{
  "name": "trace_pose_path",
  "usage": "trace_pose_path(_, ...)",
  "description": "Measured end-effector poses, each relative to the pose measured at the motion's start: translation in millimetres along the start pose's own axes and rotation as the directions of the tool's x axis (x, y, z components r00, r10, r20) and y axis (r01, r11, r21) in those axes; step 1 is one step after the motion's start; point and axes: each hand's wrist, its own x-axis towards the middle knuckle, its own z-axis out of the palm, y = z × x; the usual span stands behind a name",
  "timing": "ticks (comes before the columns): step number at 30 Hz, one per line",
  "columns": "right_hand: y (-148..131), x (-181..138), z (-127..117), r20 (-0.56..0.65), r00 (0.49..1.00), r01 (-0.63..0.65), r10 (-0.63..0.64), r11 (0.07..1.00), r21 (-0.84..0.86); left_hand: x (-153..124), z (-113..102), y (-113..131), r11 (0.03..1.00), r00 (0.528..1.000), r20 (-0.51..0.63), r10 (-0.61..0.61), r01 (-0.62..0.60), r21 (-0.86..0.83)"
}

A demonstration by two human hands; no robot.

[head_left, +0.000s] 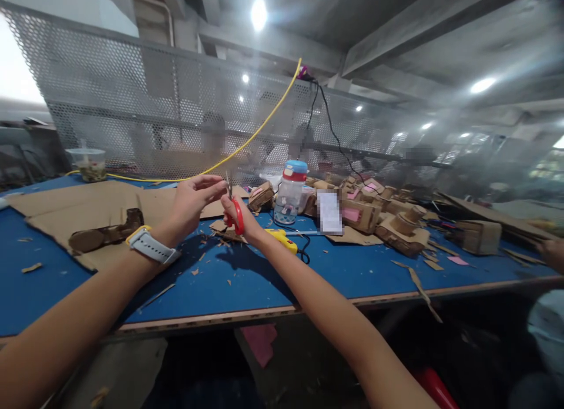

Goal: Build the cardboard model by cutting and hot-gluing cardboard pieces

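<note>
My right hand [241,216] is closed round the red handles of a pair of scissors [236,212], whose blades point upward. My left hand [194,202], with a white watch on its wrist, reaches in from the left; its fingertips pinch together right at the blades. What those fingers hold is too small to make out. Both hands hover above the blue table [247,280], over a scatter of cardboard scraps [222,235].
Large cardboard sheets [79,212] with a brown cardboard shape lie at the left. A yellow glue gun [282,240], a clear bottle with blue lid [291,191] and several cardboard models [379,218] sit behind. A mesh fence [132,115] backs the table. Another person's hand [553,253] shows at far right.
</note>
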Motion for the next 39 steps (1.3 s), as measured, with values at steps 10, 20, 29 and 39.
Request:
trace_pose_path(10,14.8,-0.9,4.4,0.063,0.996,0.068,-0.067,0.998,-0.017,1.1,-6.1,-3.3,0.999,1.000,0.029,0.004,-0.005,0.035)
trace_pose_path(20,9.2,-2.9,1.8,0.084,0.992,0.096,-0.095,0.995,-0.004,-5.8,-3.1,-1.2,0.992,0.997,0.077,0.031,-0.040,0.121)
trace_pose_path(29,12.5,-1.5,3.7,0.107,0.993,0.058,-0.058,0.998,0.005,-6.0,-3.8,-0.6,0.991,0.996,0.079,0.047,-0.057,0.120)
trace_pose_path(39,16.9,-1.9,3.2,0.093,0.992,0.095,-0.089,0.994,-0.063,-7.4,-3.3,-0.8,0.994,0.998,0.050,0.036,-0.040,0.103)
